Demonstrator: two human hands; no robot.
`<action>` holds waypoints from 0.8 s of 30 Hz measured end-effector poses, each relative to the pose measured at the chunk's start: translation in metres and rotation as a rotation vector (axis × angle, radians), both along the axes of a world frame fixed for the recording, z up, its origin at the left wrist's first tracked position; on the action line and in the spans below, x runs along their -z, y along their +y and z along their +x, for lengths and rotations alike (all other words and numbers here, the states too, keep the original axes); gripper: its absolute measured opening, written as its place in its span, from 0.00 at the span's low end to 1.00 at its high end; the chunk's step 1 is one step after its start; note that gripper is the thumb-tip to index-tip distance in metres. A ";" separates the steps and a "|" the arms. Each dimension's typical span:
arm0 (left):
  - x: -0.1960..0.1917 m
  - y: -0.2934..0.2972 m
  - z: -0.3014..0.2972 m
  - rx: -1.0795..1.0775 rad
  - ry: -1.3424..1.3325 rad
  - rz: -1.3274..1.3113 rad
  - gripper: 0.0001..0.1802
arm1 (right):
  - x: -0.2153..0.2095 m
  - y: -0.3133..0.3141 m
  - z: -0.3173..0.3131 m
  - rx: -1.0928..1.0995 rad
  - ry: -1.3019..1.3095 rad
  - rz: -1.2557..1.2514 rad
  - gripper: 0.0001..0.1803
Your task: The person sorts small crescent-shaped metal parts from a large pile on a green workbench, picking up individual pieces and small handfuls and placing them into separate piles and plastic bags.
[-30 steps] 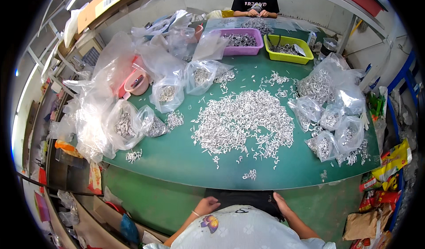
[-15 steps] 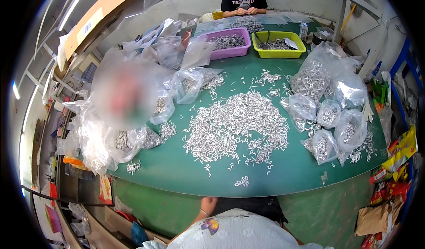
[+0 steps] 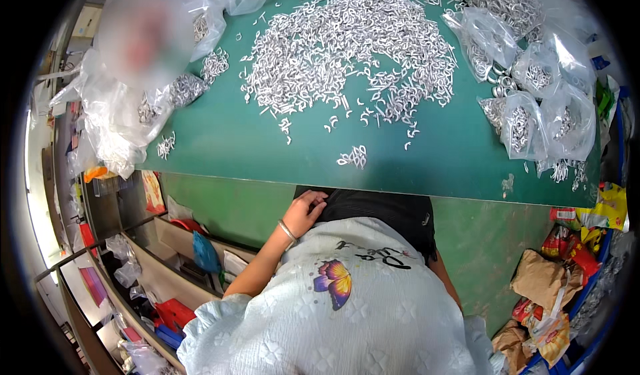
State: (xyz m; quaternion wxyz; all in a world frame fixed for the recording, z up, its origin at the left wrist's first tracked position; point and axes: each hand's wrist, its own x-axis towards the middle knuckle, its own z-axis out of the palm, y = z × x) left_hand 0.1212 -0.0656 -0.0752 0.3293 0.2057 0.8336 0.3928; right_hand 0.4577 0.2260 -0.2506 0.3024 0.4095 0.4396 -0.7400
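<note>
My left hand rests on the black cloth over my lap, just below the table's near edge. Its fingers are loosely bent and apart, and nothing shows in them. A bracelet circles that wrist. Of my right arm only a bit of forearm shows beside my hip; the hand is hidden. On the green table lies a wide heap of small, silvery curved metal pieces. Closer to me sits a little cluster of similar looped pieces. Neither hand touches them.
Clear plastic bags of metal parts crowd the table's right side. More plastic bags lie at the left, beside small piles of parts. Left of me stand open drawers or shelves; packets and a brown paper bag are at right.
The view has tilted down, so my lap, shirt and left hand show more fully. The person across the table and the purple and yellow bins have left the picture. The metal pieces look unchanged.
</note>
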 end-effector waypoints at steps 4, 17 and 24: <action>-0.008 0.010 0.001 0.030 0.001 -0.017 0.11 | -0.006 -0.009 0.032 -0.045 0.031 -0.032 0.13; -0.093 0.068 -0.019 -0.098 0.468 0.326 0.11 | -0.293 0.020 -0.180 -0.165 0.621 1.152 0.05; -0.086 0.105 -0.031 0.036 0.664 0.174 0.31 | -0.264 -0.010 -0.282 -0.171 0.901 1.569 0.14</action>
